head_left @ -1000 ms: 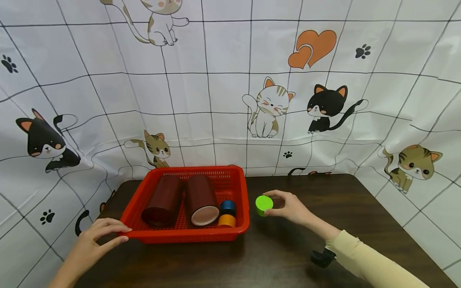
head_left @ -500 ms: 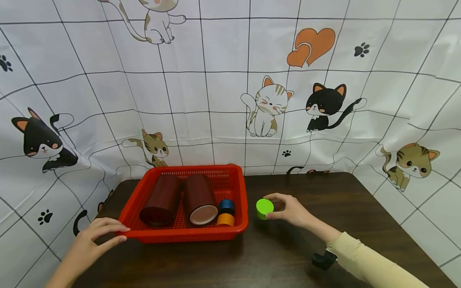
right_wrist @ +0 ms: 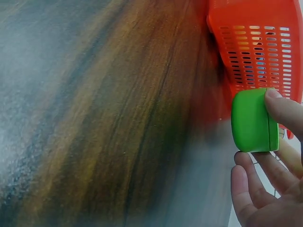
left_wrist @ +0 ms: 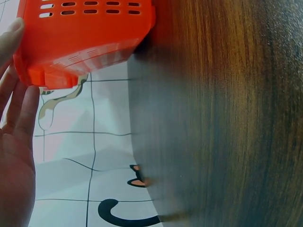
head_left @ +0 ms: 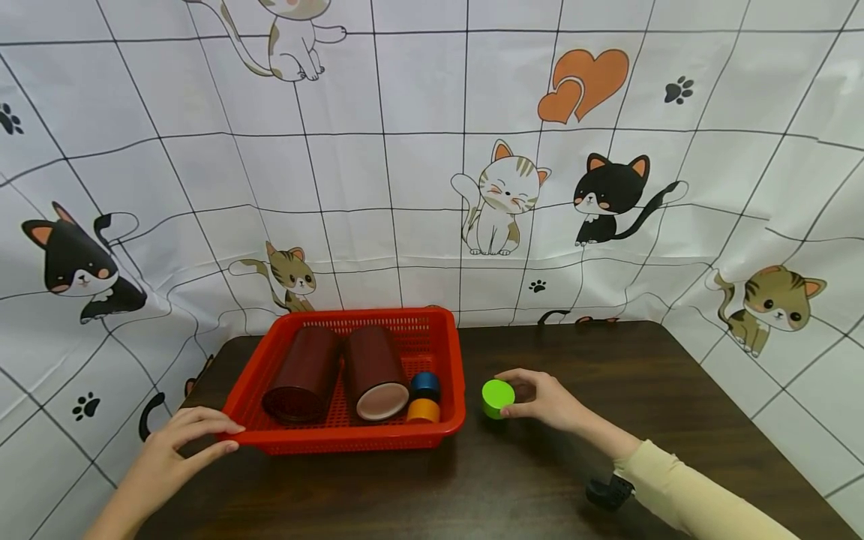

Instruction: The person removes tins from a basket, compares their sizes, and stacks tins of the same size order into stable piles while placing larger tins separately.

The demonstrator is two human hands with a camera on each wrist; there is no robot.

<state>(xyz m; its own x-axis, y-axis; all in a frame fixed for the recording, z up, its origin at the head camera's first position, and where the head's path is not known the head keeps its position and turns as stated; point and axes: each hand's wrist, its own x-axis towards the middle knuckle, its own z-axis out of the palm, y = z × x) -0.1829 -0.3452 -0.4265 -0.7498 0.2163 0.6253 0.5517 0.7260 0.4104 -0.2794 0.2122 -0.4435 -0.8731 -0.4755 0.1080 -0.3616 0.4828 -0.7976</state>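
Note:
In the head view, my right hand (head_left: 545,401) pinches a small, bright green round box (head_left: 498,398) between thumb and fingers, right of the red basket (head_left: 337,441). The right wrist view shows a thin seam near one end of the green box (right_wrist: 251,120), which is held off the dark table. My left hand (head_left: 169,457) holds the basket's near left corner, thumb on one side of the rim and fingers on the other. Inside the basket lie two dark maroon cylinders (head_left: 307,371), a blue-and-black round piece (head_left: 425,385) and an orange one (head_left: 423,410).
The basket stands on a dark wood-grain table (head_left: 378,495). Behind it and along both sides hangs a white gridded sheet (head_left: 418,172) printed with cartoon cats. A black device (head_left: 610,493) is strapped at my right wrist.
My right hand has come slightly lower and nearer to me with the green box. The left hand keeps its place on the basket corner.

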